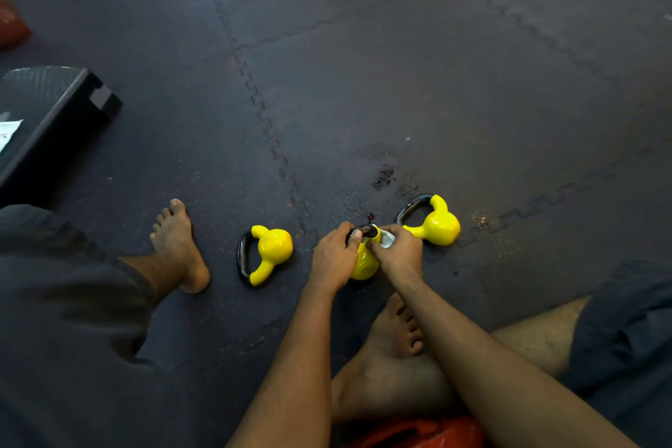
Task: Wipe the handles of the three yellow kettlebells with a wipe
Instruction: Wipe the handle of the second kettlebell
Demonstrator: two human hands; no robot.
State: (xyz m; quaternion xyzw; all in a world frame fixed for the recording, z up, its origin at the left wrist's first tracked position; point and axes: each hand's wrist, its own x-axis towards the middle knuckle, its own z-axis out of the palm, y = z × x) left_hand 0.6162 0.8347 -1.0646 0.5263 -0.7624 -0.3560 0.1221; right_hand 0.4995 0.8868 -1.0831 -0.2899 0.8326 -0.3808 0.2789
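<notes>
Floor mats (400, 84) are bearing the middle kettlebell (363, 264); left hand (334, 258) is gripping its crosswise handle (366, 230), right hand (398, 254) is pinching the wipe (387, 240) at its right end.

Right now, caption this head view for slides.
Left hand grips the middle kettlebell's handle; right hand holds a white wipe against it.

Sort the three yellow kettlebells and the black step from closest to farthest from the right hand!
1. Middle kettlebell, right under the right hand.
2. Right kettlebell, just beside it.
3. Left kettlebell, across on the left.
4. Black step, far left.
</notes>
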